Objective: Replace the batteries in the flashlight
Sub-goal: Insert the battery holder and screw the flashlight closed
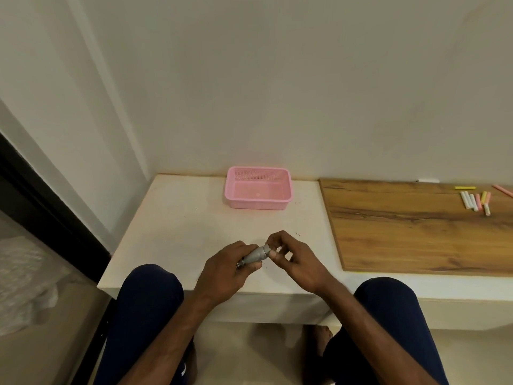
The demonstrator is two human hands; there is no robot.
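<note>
A small grey metal flashlight [256, 254] is held just above the white table [177, 226], near its front edge. My left hand [227, 266] wraps around the flashlight's body from the left. My right hand [288, 254] pinches the flashlight's right end with thumb and fingertips. Whether that end piece is loose or attached cannot be told. No batteries are visible.
A pink perforated plastic basket [288, 187] stands at the back of the table against the wall, with nothing visible inside. A wooden board [410, 226] lies to the right with several coloured chalk sticks [476, 201]. My knees in dark trousers flank the table's front edge.
</note>
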